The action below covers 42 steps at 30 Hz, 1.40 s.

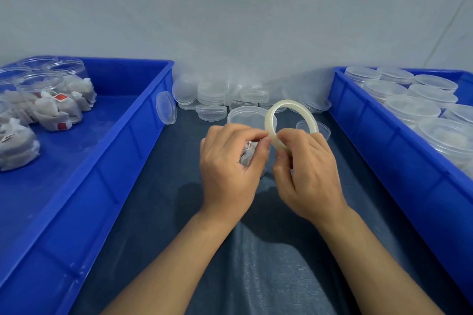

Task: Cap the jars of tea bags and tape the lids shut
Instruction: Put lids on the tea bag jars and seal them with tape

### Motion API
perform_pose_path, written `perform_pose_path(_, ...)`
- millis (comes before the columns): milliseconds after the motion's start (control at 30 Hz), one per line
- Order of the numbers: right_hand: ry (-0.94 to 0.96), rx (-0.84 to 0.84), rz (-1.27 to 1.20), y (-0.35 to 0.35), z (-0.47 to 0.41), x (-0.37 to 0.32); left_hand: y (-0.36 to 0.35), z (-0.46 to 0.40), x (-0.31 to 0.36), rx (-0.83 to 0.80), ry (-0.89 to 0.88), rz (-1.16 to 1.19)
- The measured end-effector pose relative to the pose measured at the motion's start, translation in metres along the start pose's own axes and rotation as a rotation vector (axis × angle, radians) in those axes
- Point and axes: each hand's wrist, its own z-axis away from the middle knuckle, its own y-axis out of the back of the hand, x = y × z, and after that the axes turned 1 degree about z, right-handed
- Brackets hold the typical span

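Between the two blue plastic crates, over the middle of the bench [143, 212] with its dark blue-grey cloth, both hands meet close together. The right hand [307, 174] grips a pale, translucent ring-shaped roll of tape [290, 120] from below, its fingers curled around the lower part of the ring, which stands upright. The left hand [227, 169] pinches thumb and forefinger at the roll's left edge; whether it holds the tape's end cannot be told. Under the left hand stands a clear plastic jar of white tea bags [248, 153], mostly hidden, with a clear lid [245, 115] showing on top behind the knuckles.

A loose pile of clear round lids [217, 97] lies along the bench's far edge against the wall; the exact count cannot be told, since they overlap. One more lid [166, 107] leans on edge against the left blue crate [102, 174]. That crate holds about seven open clear jars of tea bags with red tags [51, 102], gathered in its far left corner. The right blue crate [384, 140] is packed with capped clear jars [414, 107], about nine visible, in rows toward its far end.
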Motion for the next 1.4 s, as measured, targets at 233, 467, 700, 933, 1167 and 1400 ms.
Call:
perform_pose_path(233, -0.035, 0.027, 0.008, 0.0, -0.001, 0.005, -0.001, 0.001, 0.001, -0.027, 0.009, 0.032)
perform_pose_path(467, -0.082, 0.053, 0.001, -0.001, 0.0, 0.005, -0.002, 0.001, 0.003, -0.039, 0.049, 0.061)
perform_pose_path(700, -0.064, 0.059, 0.017, -0.003, 0.001, 0.006, 0.001, 0.002, 0.008, -0.082, 0.094, 0.101)
perform_pose_path(933, -0.025, 0.063, 0.024, -0.001, 0.001, 0.008, 0.001, 0.0, 0.012, -0.079, 0.053, 0.017)
perform_pose_path(1167, -0.007, 0.095, 0.064, -0.002, 0.001, 0.01, 0.002, -0.002, 0.007, -0.111, 0.081, 0.019)
perform_pose_path(1400, -0.043, 0.108, 0.035, -0.002, 0.002, 0.012, 0.001, -0.002, 0.009, -0.094, 0.102, 0.093)
